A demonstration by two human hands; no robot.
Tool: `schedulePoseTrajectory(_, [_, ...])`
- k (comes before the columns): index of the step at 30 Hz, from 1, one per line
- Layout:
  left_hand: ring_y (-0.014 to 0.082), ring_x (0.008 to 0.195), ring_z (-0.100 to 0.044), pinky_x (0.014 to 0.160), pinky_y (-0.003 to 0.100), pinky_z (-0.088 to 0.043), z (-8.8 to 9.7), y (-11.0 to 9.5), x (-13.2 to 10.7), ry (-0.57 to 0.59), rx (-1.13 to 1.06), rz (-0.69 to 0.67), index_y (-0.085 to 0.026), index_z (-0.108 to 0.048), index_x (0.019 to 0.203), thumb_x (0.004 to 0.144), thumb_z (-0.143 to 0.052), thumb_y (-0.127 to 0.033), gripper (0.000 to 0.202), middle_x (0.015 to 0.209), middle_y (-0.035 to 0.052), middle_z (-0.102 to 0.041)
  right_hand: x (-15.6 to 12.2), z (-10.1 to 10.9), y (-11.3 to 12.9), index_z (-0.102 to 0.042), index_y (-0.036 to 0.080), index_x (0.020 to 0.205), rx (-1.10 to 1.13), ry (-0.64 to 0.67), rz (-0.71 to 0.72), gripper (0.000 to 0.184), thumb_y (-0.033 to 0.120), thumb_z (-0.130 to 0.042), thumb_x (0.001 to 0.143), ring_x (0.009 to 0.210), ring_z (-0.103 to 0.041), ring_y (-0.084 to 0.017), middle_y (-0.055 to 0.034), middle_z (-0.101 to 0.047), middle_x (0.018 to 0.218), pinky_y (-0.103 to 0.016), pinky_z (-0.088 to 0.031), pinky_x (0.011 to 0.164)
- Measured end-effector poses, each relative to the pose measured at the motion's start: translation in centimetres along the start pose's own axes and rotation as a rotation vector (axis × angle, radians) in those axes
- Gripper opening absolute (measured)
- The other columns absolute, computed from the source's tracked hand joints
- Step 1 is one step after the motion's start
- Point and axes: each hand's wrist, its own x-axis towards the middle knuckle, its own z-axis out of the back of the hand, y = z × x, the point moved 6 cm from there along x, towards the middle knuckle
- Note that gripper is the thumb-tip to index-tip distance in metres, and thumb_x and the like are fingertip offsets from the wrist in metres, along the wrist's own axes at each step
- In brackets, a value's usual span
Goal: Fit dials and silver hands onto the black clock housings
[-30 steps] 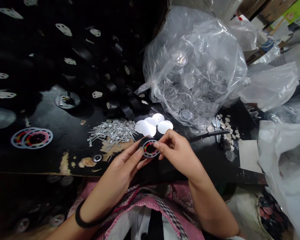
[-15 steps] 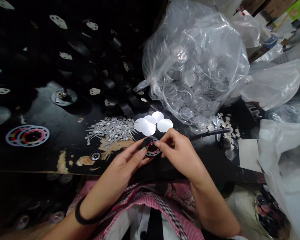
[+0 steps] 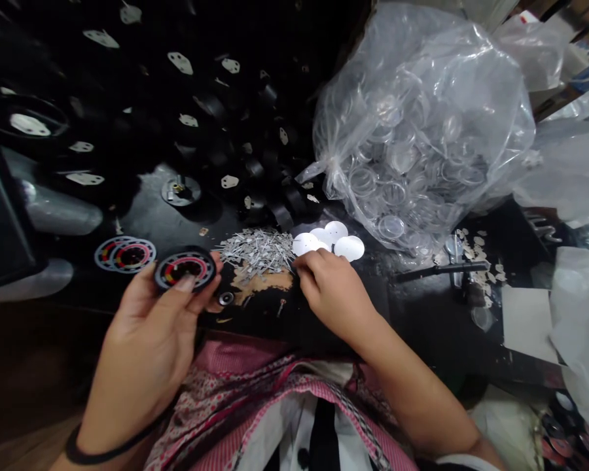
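My left hand (image 3: 150, 330) grips a round black gauge housing (image 3: 185, 267) with a red, yellow and white dial face, held out to the left over the table's front edge. My right hand (image 3: 330, 294) rests on the black table (image 3: 412, 314), its fingertips bent down at the edge of a pile of small silver needles (image 3: 258, 248) and touching several white discs (image 3: 331, 241). What those fingertips pinch, if anything, is hidden.
A big clear plastic bag (image 3: 422, 131) full of transparent round lenses stands at the back right. Two printed dial faces (image 3: 125, 254) lie at the left. A heap of black housings (image 3: 216, 98) fills the back. A black tool (image 3: 442, 268) and white paper (image 3: 527, 324) lie to the right.
My left hand has carried the gauge housing away to the left. My right hand let go of it and dropped to the table by the needles and white discs. The view shifted left.
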Motion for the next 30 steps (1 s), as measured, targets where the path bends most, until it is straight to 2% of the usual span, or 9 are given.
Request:
schedulePoseTrajectory(1, [0.0226, 0.120, -0.062, 0.114, 0.041, -0.041, -0.2, -0.2, 0.3, -0.021, -0.082, -0.002, -0.023, -0.071, 0.096, 0.080, -0.075, -0.016, 0.017, 0.102, -0.0025, -0.074, 0.6, -0.2, 0.0, -0.067, 0.015, 0.109, -0.087, 0.004, 0.014, 0.023, 0.016, -0.048, 0.097, 0.096, -0.063, -0.026, -0.0105, -0.068, 0.103, -0.039, -0.044, 0.084])
schedulePoseTrajectory(4, [0.0229, 0.123, -0.060, 0.114, 0.040, -0.042, -2.1, 0.5, 0.5, 0.026, -0.168, 0.068, -0.022, -0.071, 0.091, 0.082, -0.072, -0.014, 0.012, 0.101, -0.0014, -0.074, 1.7, -0.2, -0.9, -0.065, 0.017, 0.119, -0.204, 0.006, 0.023, 0.029, 0.016, -0.047, 0.097, 0.100, -0.061, -0.030, -0.0118, -0.065, 0.109, -0.042, -0.044, 0.085])
schedulePoseTrajectory(8, [0.0244, 0.124, -0.060, 0.112, 0.039, -0.043, -5.0, 2.0, 0.1, 0.148, -0.189, 0.177, -0.023, -0.073, 0.094, 0.084, -0.070, -0.018, 0.012, 0.110, 0.0007, -0.074, 1.1, 1.0, -3.2, -0.068, 0.017, 0.115, -0.175, -0.026, -0.066, 0.027, 0.015, -0.048, 0.097, 0.102, -0.060, -0.027, -0.0106, -0.064, 0.109, -0.040, -0.043, 0.089])
schedulePoseTrajectory(11, [0.0240, 0.123, -0.061, 0.112, 0.038, -0.045, -6.0, 2.4, -0.1, 0.202, -0.185, 0.210, -0.023, -0.073, 0.094, 0.085, -0.069, -0.019, 0.012, 0.109, 0.0002, -0.074, 0.3, 1.7, -3.5, -0.069, 0.016, 0.109, -0.108, -0.056, -0.083, 0.021, 0.016, -0.052, 0.096, 0.102, -0.060, -0.025, -0.0094, -0.065, 0.107, -0.037, -0.043, 0.089])
schedulePoseTrajectory(16, [0.0236, 0.119, -0.064, 0.110, 0.040, -0.046, -4.5, 1.7, 0.3, 0.181, -0.128, 0.189, -0.026, -0.073, 0.095, 0.086, -0.069, -0.022, 0.011, 0.108, -0.0002, -0.075, 0.1, 0.1, -0.7, -0.067, 0.017, 0.102, -0.088, 0.030, 0.017, 0.016, 0.019, -0.053, 0.097, 0.097, -0.062, -0.022, -0.0067, -0.068, 0.100, -0.034, -0.042, 0.083])
schedulePoseTrajectory(19, [0.0254, 0.117, -0.065, 0.106, 0.040, -0.050, -2.7, 1.5, 0.1, 0.171, -0.054, 0.222, -0.025, -0.072, 0.099, 0.086, -0.068, -0.026, 0.013, 0.111, 0.0038, -0.076, 0.4, -1.2, 1.0, -0.066, 0.017, 0.099, -0.145, 0.094, 0.074, 0.016, 0.019, -0.050, 0.098, 0.097, -0.063, -0.023, -0.0062, -0.070, 0.099, -0.036, -0.041, 0.083])
schedulePoseTrajectory(23, [0.0278, 0.119, -0.064, 0.102, 0.038, -0.053, -1.1, 2.1, -1.1, 0.158, 0.014, 0.312, -0.022, -0.070, 0.106, 0.085, -0.070, -0.032, 0.023, 0.120, 0.0099, -0.073, 0.9, -1.7, 1.8, -0.064, 0.015, 0.099, -0.308, 0.075, 0.063, 0.019, 0.024, -0.047, 0.099, 0.089, -0.064, -0.027, -0.0097, -0.069, 0.097, -0.039, -0.044, 0.076])
schedulePoseTrajectory(26, [0.0292, 0.122, -0.062, 0.103, 0.042, -0.053, -2.1, 3.2, -1.7, 0.216, -0.046, 0.397, -0.021, -0.069, 0.109, 0.086, -0.070, -0.032, 0.025, 0.123, 0.0098, -0.071, 1.1, -1.8, 2.0, -0.063, 0.014, 0.099, -0.391, 0.059, 0.069, 0.019, 0.025, -0.047, 0.098, 0.087, -0.065, -0.028, -0.0120, -0.068, 0.096, -0.041, -0.046, 0.075])
schedulePoseTrajectory(30, [0.0264, 0.124, -0.060, 0.104, 0.041, -0.052, -3.9, 3.6, -1.6, 0.270, -0.134, 0.369, -0.023, -0.070, 0.107, 0.090, -0.064, -0.027, 0.018, 0.122, 0.0063, -0.071, 1.0, -1.7, 1.8, -0.062, 0.013, 0.099, -0.416, 0.060, 0.068, 0.020, 0.024, -0.046, 0.099, 0.086, -0.065, -0.028, -0.0124, -0.068, 0.094, -0.042, -0.048, 0.076])
